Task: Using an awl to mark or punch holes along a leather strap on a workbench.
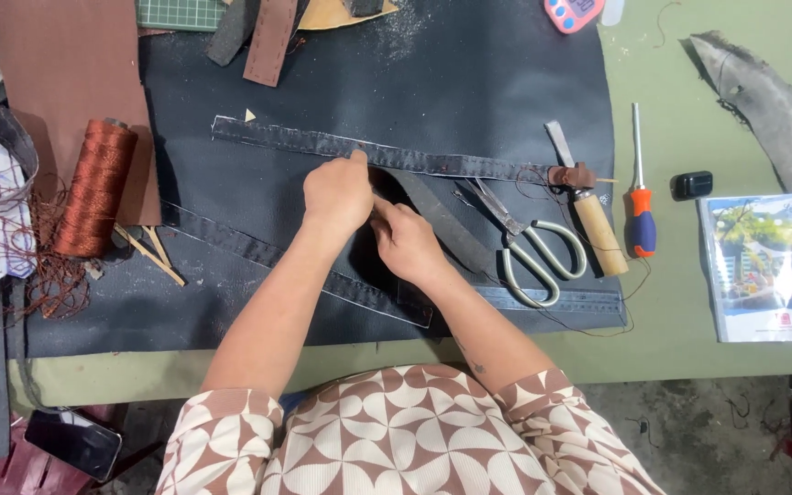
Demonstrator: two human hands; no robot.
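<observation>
Strap: a long, narrow, dark grey leather strap with pale stitching along its edges (pixel 433 161) lies flat across the black leather mat (pixel 469 73) on the green surface (pixel 689 119), running from upper left to the right.
Left hand: the left hand (pixel 336 194) presses down on the strap near its middle, fingers curled, fingertips on the top edge.
Right hand: the right hand (pixel 405 240) sits just beside the left one, fingers narrowed onto a second dark strip (pixel 446 225) that angles away under the strap; what it pinches exactly is hidden.
Handling: the strap looks light, limp along its length yet firm across its width, with a matte face, so likely not slippery; it probably bends and twists if lifted by 1 end.
Where to hold: flat pressure near the middle, or a pinch across both stitched edges, seems safest.
Nearby: pale-handled steel scissors (pixel 529 247), a wooden-handled knife (pixel 588 215), an orange-handled awl (pixel 640 206) and a spool of copper-brown thread (pixel 95 188).
</observation>
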